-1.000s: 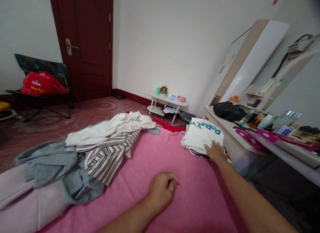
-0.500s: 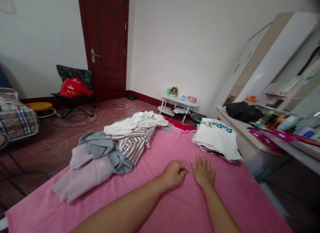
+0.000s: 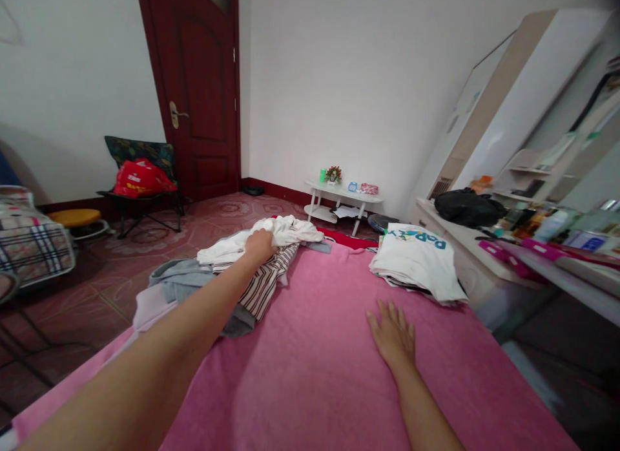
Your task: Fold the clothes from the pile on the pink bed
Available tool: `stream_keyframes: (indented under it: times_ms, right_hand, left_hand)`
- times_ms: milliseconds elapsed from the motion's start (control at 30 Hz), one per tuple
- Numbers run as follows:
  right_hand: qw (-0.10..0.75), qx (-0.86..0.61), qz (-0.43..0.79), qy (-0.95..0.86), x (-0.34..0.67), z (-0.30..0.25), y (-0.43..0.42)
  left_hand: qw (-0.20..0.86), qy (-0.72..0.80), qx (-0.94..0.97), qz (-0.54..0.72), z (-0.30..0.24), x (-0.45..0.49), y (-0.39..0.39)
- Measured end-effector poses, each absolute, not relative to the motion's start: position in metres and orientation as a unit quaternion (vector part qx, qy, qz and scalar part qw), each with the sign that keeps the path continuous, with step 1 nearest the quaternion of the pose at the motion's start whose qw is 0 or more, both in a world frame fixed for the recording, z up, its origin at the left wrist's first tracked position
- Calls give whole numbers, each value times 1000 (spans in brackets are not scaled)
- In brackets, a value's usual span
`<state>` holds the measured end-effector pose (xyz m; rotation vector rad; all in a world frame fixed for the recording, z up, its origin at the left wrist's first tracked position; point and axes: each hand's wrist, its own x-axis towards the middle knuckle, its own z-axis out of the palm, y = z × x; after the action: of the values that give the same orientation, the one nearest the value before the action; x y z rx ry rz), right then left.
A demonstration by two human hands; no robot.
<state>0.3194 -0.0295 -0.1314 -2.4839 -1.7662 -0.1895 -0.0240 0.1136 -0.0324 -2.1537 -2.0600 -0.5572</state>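
Note:
My left hand point(image 3: 259, 245) is stretched far forward and closed on a white garment point(image 3: 285, 231) at the top of a loose heap of clothes. Under it lie a black-and-white striped shirt point(image 3: 264, 284), a grey garment point(image 3: 181, 280) and a pale lilac one point(image 3: 150, 307). My right hand point(image 3: 392, 331) lies flat with fingers spread on the pink bed cover point(image 3: 320, 373), holding nothing. Beyond it, at the bed's right edge, sits a stack of folded clothes with a white printed T-shirt point(image 3: 419, 260) on top.
A cluttered dresser point(image 3: 484, 244) with a black bag point(image 3: 467, 207) and bottles runs along the right. A small white table point(image 3: 341, 202) stands by the far wall. A chair with a red bag point(image 3: 140, 178), a yellow stool point(image 3: 72, 216) and a dark red door point(image 3: 203, 95) are at the left.
My left hand has reached forward from the middle of the bed to the heap and taken hold of the white garment. My right hand left the folded stack and now rests flat.

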Motion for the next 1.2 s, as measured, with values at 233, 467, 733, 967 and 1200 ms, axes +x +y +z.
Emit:
stream_keyframes:
  times_ms: [233, 467, 733, 967, 1200]
  right_hand:
    - [59, -812, -46, -578, 321, -130, -31]
    - [133, -799, -46, -585, 325, -134, -30]
    - [621, -644, 171, -414, 359, -143, -23]
    - [772, -502, 318, -224, 374, -130, -35]
    - [628, -591, 228, -451, 347, -124, -36]
  left_hand:
    - [93, -661, -725, -168, -40, -11, 101]
    - [79, -698, -686, -190, 33, -7, 106]
    - [30, -414, -877, -242, 83, 112, 10]
    - [-173, -202, -962, -61, -74, 138, -83]
    - [-222, -196, -947, -128, -93, 125, -84]
